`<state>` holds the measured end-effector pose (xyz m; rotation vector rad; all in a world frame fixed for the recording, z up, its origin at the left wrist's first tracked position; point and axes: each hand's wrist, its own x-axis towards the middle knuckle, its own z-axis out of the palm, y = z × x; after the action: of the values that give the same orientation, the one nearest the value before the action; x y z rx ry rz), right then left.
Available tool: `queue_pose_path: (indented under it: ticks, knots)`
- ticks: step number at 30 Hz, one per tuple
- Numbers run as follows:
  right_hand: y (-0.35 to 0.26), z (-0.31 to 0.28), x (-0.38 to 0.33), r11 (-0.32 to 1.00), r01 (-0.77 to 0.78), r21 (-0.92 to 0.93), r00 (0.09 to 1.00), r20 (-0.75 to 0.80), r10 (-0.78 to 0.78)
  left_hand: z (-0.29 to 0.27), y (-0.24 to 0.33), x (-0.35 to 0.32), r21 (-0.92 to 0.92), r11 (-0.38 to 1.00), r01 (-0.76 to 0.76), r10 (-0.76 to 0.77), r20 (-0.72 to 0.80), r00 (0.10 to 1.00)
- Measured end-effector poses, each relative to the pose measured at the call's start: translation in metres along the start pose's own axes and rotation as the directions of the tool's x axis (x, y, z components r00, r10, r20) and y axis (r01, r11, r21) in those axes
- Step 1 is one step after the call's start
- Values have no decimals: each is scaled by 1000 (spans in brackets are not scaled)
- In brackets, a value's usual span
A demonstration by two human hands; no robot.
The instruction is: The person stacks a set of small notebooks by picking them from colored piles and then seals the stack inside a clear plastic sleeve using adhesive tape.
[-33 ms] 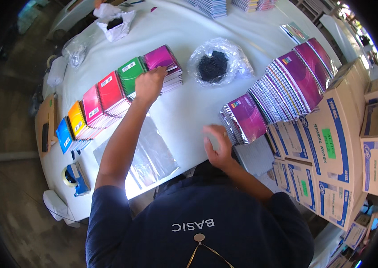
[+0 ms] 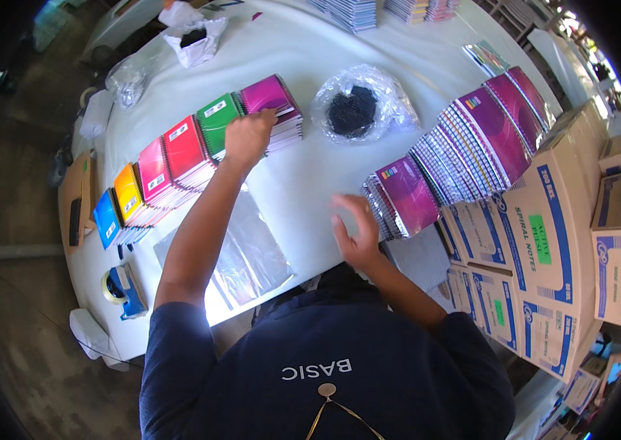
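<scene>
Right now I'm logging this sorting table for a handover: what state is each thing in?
Left hand: resting on the magenta notebook stack.
Right hand: fingers spread, beside the purple notebook row.
Green notebook stack: closed, leaning in the row.
Clear bag of black items: lying on the table; open or tied, cannot tell.
Clear plastic sleeves: lying flat.
Tape dispenser: at the table edge, untouched.
Cardboard boxes: closed, stacked.

A white table (image 2: 296, 44) stands on a grey-brown floor (image 2: 9, 345), brightly lit.
</scene>
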<state>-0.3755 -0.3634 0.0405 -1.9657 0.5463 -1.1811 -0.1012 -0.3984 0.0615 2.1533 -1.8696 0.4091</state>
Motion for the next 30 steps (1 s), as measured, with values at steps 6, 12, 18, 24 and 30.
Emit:
queue_pose_path:
  ticks: [6,12,18,24,30]
  knots:
    - [43,48,106,995,-30,-92,999,-46,26,-16,-4,1,-81,996,25,-34,-117,992]
    - [76,104,187,774,-381,-506,884,47,466,7,-1,-20,-163,980,117,-123,-26,992]
    - [125,91,213,811,-556,-183,701,422,575,7,2,-14,-389,905,173,-185,6,983]
    - [52,64,172,962,-153,227,935,349,66,-64,-1,-41,-624,-735,265,-522,771,365]
    - [29,52,99,977,166,135,968,167,-187,-73,2,-95,-627,-597,500,-295,752,589]
